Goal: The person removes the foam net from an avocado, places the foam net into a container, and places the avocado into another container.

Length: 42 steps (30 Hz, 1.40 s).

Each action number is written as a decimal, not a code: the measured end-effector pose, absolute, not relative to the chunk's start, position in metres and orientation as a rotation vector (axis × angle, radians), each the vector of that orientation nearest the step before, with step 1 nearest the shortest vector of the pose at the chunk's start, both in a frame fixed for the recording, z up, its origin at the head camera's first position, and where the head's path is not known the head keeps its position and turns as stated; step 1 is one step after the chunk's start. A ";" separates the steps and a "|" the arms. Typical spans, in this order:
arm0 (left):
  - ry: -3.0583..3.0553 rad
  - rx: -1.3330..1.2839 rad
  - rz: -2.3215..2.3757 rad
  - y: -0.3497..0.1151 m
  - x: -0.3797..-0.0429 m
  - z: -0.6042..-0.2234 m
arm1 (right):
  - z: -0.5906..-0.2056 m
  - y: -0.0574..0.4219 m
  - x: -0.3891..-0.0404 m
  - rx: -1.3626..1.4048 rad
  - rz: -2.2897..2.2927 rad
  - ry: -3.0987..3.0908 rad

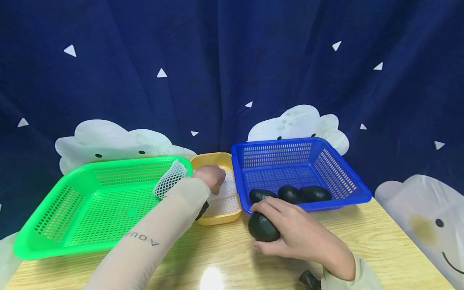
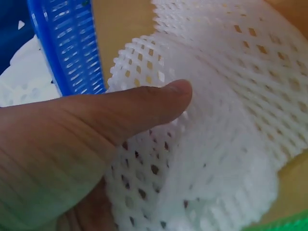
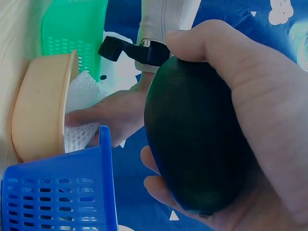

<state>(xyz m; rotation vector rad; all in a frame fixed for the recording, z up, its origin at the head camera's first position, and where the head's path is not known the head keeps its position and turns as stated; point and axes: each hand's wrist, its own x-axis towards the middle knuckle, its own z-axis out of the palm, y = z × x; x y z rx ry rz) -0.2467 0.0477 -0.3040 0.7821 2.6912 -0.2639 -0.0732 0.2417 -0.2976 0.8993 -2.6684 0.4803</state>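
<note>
My right hand [image 1: 295, 229] grips a dark avocado [image 1: 262, 228] above the table, at the front of the blue basket [image 1: 349, 199]. In the right wrist view the avocado [image 3: 195, 134] lies between thumb and fingers. Over the yellow basket [image 1: 217, 219], my left hand [image 1: 211, 177] pinches a white foam net sleeve [image 2: 216, 144], its thumb on top and the other fingers mostly hidden beneath. Another foam net [image 2: 269, 72] lies behind that one in the left wrist view. Several more dark avocados [image 1: 314, 193] lie along the near side inside the blue basket.
A green basket [image 1: 54, 245] stands at the left, with a white foam net [image 1: 170, 179] at its right end. All three baskets sit side by side on a light wooden table [image 1: 214, 257]. Behind them hangs a dark blue curtain [image 1: 203, 72] with white clouds.
</note>
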 end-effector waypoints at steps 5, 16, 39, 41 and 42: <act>2.694 0.771 -0.224 0.047 -0.248 -0.298 | -0.298 0.242 -0.072 0.898 0.493 -2.668; 2.731 0.778 -0.173 0.038 -0.251 -0.276 | -0.295 0.245 -0.073 0.886 0.502 -2.679; 2.837 0.835 -0.180 -0.004 -0.253 -0.257 | -0.298 0.248 -0.079 0.821 0.412 -2.685; 2.841 0.844 -0.165 -0.008 -0.252 -0.257 | -0.298 0.248 -0.079 0.814 0.412 -2.684; 2.844 0.847 -0.159 -0.010 -0.252 -0.257 | -0.299 0.248 -0.079 0.811 0.411 -2.684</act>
